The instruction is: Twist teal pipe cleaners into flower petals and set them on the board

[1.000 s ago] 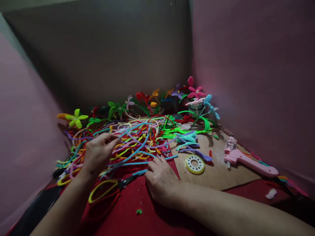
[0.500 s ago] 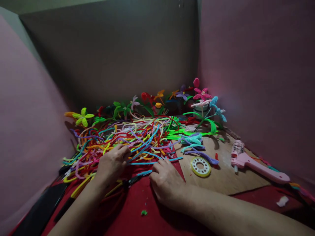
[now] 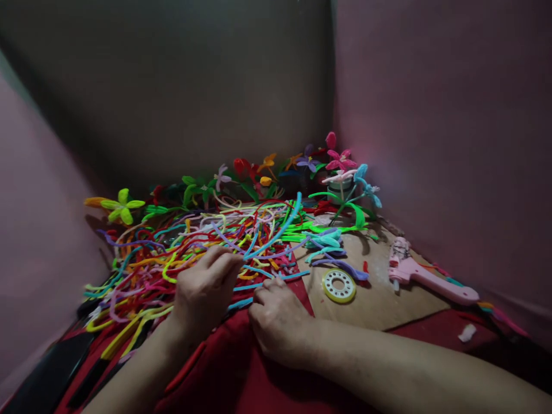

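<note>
My left hand [image 3: 207,284] is closed, with a pinch on light blue pipe cleaners [image 3: 280,230] that rise from its fingertips to the upper right, over a tangled pile of pipe cleaners [image 3: 172,247] in many colours. Just to the right, my right hand [image 3: 282,322] lies low on the red cloth [image 3: 233,368] with its fingers curled. A short blue pipe cleaner [image 3: 240,303] runs into its thumb side, and its fingertips are hidden. Another blue pipe cleaner [image 3: 297,276] lies just beyond its knuckles.
Pipe-cleaner flowers [image 3: 340,160] line the back wall. On a brown board [image 3: 375,310] to the right are a yellow-and-white tape roll [image 3: 339,286], a pink glue gun [image 3: 431,279] and purple and teal pieces [image 3: 328,241]. Yellow-handled tools [image 3: 123,339] and a black flat object [image 3: 52,368] lie left.
My left hand has lifted slightly, and the blue pipe cleaners now point more upward. The red cloth has bunched up in front, hiding the dark tool and the green scrap. The view has shifted right.
</note>
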`<action>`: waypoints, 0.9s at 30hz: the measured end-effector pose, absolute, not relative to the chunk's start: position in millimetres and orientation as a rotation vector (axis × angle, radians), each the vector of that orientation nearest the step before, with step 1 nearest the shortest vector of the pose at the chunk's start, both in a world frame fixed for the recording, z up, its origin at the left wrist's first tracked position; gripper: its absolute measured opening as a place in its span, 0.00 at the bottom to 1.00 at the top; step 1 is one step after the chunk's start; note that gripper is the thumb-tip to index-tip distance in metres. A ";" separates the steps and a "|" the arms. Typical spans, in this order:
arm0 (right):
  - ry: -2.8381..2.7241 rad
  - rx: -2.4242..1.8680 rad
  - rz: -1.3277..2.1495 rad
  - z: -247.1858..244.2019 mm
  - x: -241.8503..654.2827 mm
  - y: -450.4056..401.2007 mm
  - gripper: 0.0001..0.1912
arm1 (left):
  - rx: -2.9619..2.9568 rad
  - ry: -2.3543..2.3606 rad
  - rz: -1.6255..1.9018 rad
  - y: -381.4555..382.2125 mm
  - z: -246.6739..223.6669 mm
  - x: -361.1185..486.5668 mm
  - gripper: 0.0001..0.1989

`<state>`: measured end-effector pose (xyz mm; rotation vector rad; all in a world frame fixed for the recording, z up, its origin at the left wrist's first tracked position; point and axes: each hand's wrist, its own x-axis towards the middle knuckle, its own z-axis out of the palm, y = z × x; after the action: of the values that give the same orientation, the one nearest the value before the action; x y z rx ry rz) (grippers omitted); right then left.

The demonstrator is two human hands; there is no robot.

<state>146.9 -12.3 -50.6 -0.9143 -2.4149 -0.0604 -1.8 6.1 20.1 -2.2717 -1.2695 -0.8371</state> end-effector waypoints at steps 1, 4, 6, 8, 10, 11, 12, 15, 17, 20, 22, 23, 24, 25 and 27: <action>-2.422 -0.901 -0.072 -50.5 146.7 -12.4 0.07 | -2.309 -1.234 -0.738 8.6 19.8 7.9 0.09; -2.512 -0.761 -0.024 -47.5 147.5 -13.3 0.08 | -2.388 -1.174 -0.378 19.4 16.0 34.3 0.11; -2.599 -0.668 0.058 -42.9 149.0 -14.8 0.07 | -2.422 -1.137 -0.200 26.2 12.5 46.5 0.11; -2.659 -0.650 0.133 -37.4 150.7 -16.6 0.07 | -2.449 -1.109 -0.113 30.5 9.5 52.9 0.11; -2.690 -0.658 0.176 -32.4 152.0 -18.0 0.07 | -2.464 -1.115 -0.070 32.1 8.1 54.8 0.11; -2.702 -0.658 0.188 -30.7 152.5 -18.3 0.07 | -2.469 -1.125 -0.043 32.0 8.1 54.8 0.11; -2.710 -0.657 0.202 -29.5 152.8 -18.5 0.08 | -2.473 -1.129 -0.011 31.7 8.3 54.7 0.11; -2.738 -0.663 0.262 -29.5 153.0 -18.1 0.09 | -2.484 -1.093 0.074 30.5 9.3 56.3 0.12; -2.748 -0.657 0.305 -31.0 153.0 -17.5 0.10 | -2.479 -1.059 0.093 30.5 8.9 58.4 0.12; -2.738 -0.632 0.286 -31.9 153.5 -16.7 0.10 | -2.429 -1.019 0.029 29.6 9.1 56.7 0.11; -2.727 -0.601 0.243 -31.3 154.2 -16.8 0.09 | -2.336 -0.996 -0.084 25.7 12.3 47.9 0.10; -2.729 -0.578 0.228 -31.2 154.5 -17.0 0.09 | -2.272 -0.987 -0.154 22.4 15.1 40.8 0.10; -2.732 -0.555 0.215 -31.6 154.8 -17.3 0.08 | -2.205 -0.983 -0.221 18.6 18.6 32.5 0.10; -2.729 -0.533 0.204 -32.6 154.8 -17.7 0.07 | -2.141 -0.985 -0.280 14.6 22.4 23.4 0.10; -2.693 -0.506 0.167 -36.8 154.3 -18.4 0.07 | -2.046 -1.027 -0.343 8.8 29.8 5.0 0.09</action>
<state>154.3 -18.4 -36.8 -0.5062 -2.6926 0.1674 5.0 8.8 29.8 -2.0460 -1.0274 -0.3433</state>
